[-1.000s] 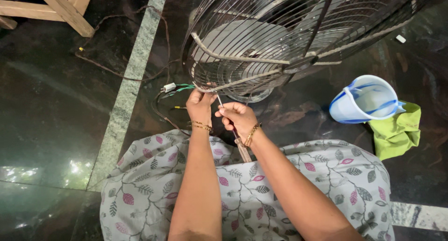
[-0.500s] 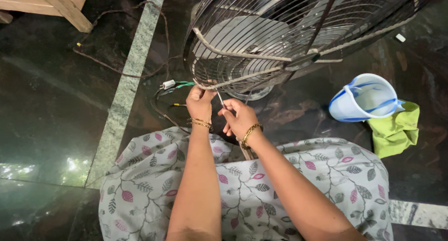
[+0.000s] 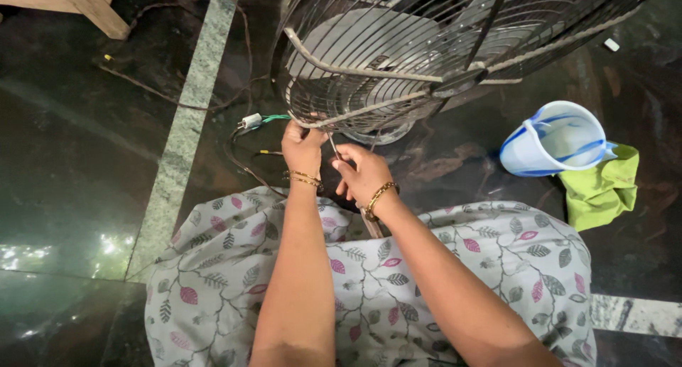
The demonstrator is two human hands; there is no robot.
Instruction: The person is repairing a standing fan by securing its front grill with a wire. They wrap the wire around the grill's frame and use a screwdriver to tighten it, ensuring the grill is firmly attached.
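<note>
Nearest to the camera lies the grey cloth printed with pink and green leaves, spread over the person's lap, and both bare forearms reach forward over it. The left hand, with gold bangles at the wrist, is closed on the lower rim of the round metal wire fan guard, where the thick rim wire bends. The right hand, also with a gold bangle, is curled narrow around a thin metal tool whose tip points up to the same place on the rim; its wooden-looking handle shows below the wrist (what kind of tool it is, I cannot tell). Just left of the left hand lie loose wires with a green lead and a small white connector on the dark polished stone floor. To the right, well apart, a white plastic jug with blue handle lies tilted beside a crumpled lime-green cloth. In my judgement the thin tool could slip off the smooth wire and hit the left fingers, because they are so close to its tip; the loose wires near the guard could also be caught.
</note>
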